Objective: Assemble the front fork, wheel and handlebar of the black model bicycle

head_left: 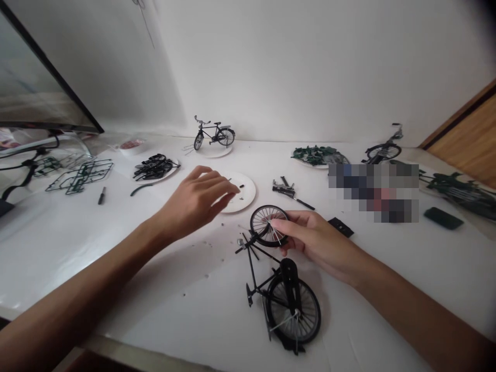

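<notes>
A black model bicycle (267, 292) lies tilted over the white tabletop, its front wheel pointing away from me. My right hand (310, 235) grips that front wheel (267, 213), thumb on the hub and fingers behind the rim. Over a white plate (248, 199) hovers my left hand (201, 201), fingers apart and bent downward, with nothing visible in them. On the plate lie a few tiny parts, one of them a small black piece (242, 186). Part of the plate is hidden behind the left hand.
Finished-looking model bicycles stand at the back (215, 135) and back right (383, 150). Plates hold black parts (155, 166) and green parts (320, 155). Green sprue frames (83, 175) lie left. A screwdriver (304, 203), a dark green case (444, 218) and scattered bits are right and centre.
</notes>
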Demonstrator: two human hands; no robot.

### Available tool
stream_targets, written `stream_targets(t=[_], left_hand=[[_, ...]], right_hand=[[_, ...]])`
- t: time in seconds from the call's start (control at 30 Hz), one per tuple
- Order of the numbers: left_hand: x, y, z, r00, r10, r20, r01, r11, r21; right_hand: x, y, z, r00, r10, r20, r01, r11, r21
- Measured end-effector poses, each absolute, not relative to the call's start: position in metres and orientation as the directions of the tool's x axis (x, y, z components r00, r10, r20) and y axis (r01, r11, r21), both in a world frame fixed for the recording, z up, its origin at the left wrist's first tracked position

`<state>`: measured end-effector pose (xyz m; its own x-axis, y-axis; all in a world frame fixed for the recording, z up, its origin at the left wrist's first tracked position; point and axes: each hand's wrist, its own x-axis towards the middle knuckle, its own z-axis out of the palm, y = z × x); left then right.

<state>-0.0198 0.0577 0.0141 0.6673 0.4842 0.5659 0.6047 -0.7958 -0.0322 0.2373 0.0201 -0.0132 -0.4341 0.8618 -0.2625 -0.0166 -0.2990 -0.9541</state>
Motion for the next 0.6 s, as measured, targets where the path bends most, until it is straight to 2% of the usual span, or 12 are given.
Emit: stream_targets(t=[0.13,0.23,0.33,0.43,0.5,0.6], left_hand=[[-0.040,0.070,0.015,0.654,0.553,0.517,0.640,-0.768,0.012],[-0.043,0.069,0.015,0.721,0.551,0.420,0.606,-0.795,0.003],[-0.032,0.058,0.013,0.770,0.533,0.351,0.547,-0.834,0.065],[-0.014,0.044,0.010,0.746,0.554,0.369,0.509,-0.832,0.220],[-0.005,0.036,0.008,0.686,0.628,0.368,0.492,-0.773,0.401],[0.004,0.030,0.005,0.620,0.734,0.278,0.425,-0.612,0.667]], right_hand=[[0.239,0.021,-0.014,-0.404,0.866,-0.294,-0.005,-0.323,-0.946],[0.238,0.022,-0.010,-0.376,0.872,-0.313,-0.049,-0.356,-0.933],[0.238,0.022,-0.005,-0.358,0.881,-0.311,-0.102,-0.368,-0.924],[0.238,0.022,-0.002,-0.361,0.877,-0.317,-0.112,-0.378,-0.919],[0.239,0.022,-0.002,-0.373,0.877,-0.304,-0.111,-0.367,-0.924],[0.242,0.023,-0.003,-0.412,0.878,-0.243,-0.098,-0.308,-0.946]])
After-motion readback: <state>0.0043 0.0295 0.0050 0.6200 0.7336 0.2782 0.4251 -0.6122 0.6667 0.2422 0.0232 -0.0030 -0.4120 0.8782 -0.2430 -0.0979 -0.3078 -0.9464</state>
